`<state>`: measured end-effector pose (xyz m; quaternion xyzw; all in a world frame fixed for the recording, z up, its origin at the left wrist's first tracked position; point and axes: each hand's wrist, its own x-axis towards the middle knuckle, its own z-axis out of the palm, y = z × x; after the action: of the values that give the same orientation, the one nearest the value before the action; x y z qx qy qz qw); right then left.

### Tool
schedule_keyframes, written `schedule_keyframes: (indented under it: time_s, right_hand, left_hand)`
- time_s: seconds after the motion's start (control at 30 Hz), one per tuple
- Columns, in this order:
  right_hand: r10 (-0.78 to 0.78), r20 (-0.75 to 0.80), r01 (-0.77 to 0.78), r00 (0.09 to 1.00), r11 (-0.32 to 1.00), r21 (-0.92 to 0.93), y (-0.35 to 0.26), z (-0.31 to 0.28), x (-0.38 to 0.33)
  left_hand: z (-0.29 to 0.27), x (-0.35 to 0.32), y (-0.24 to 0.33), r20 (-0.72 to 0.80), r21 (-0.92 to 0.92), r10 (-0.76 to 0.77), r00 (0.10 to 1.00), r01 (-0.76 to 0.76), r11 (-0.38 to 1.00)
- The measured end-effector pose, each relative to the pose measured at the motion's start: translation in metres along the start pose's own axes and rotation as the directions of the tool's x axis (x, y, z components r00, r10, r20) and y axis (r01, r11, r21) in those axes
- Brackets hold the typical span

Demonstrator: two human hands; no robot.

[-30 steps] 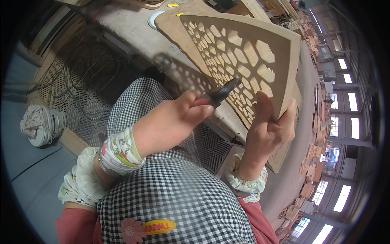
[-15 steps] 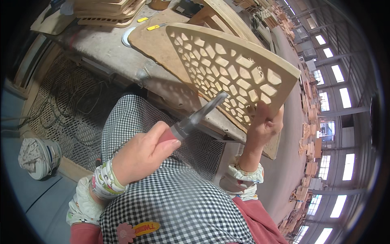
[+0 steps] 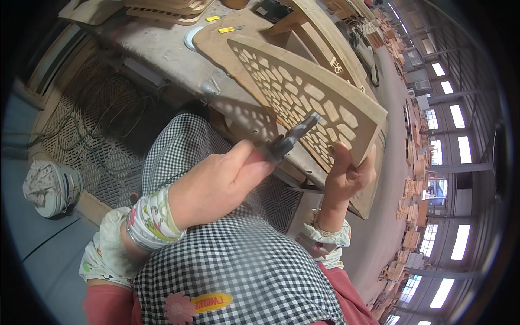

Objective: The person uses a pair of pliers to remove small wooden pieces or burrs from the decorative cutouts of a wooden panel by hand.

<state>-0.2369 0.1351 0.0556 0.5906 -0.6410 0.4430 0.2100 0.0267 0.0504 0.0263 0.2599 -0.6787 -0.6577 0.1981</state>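
A person sits at a dusty workbench (image 3: 162, 49) in a large factory hall, seen from above over a black-and-white checked apron (image 3: 233, 271). The left hand (image 3: 219, 181) is closed in a fist around the handle of a dark metal file (image 3: 290, 138); the fingers are wrapped tightly together, thumb on top, and the tool's flat tip points up and away from the knuckles toward a carved wooden panel (image 3: 309, 97). The tip lies over the panel's near corner, among the cut-outs; whether it touches the wood cannot be told.

The right hand (image 3: 346, 176) holds the panel's lower corner from beneath. Its thumb presses on the front face; the other fingers are hidden behind the board, so it appears clamped on the edge. The panel is a pale, wedge-shaped fretwork piece pierced with many rounded openings, tilted up from the bench and leaning toward the person.

Beyond the fingertips, further panels and a plain board (image 3: 227, 38) lie on the bench. Below the left wrist, a metal floor grating (image 3: 92, 135) and a white shoe (image 3: 51, 187) are visible.

As a judgement, the work appears to be in progress: the openings are all cut through, and the tool is at only one corner. How many edges are already smoothed cannot be told from here.
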Motion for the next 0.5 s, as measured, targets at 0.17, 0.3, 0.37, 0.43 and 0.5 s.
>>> schedule_keyframes:
  time_s: [0.17, 0.3, 0.37, 0.43, 0.5]
  right_hand:
    - [0.031, 0.009, -0.031, 0.999, 1.0, -0.005, 0.003, -0.002, 0.003]
    - [0.075, -0.044, -0.072, 0.996, 0.996, 0.053, 0.009, -0.001, 0.001]
    - [0.06, -0.041, -0.058, 0.997, 0.997, 0.046, 0.005, 0.0, 0.005]
    - [0.079, -0.065, -0.075, 0.995, 0.995, 0.063, 0.002, 0.004, 0.009]
    - [0.139, -0.069, -0.135, 0.988, 0.989, 0.06, -0.003, 0.001, 0.014]
  left_hand:
    - [-0.007, 0.016, 0.015, 0.133, -0.141, -0.077, 0.988, 0.096, 0.985]
    - [-0.002, 0.021, 0.018, 0.123, -0.172, -0.126, 0.984, 0.146, 0.974]
    - [0.0, 0.019, 0.01, 0.082, -0.134, -0.085, 0.993, 0.095, 0.986]
    - [-0.004, 0.008, 0.013, 0.044, 0.005, -0.099, 0.994, 0.099, 0.995]
    - [-0.006, -0.005, 0.006, 0.02, 0.066, -0.075, 0.997, 0.073, 0.995]
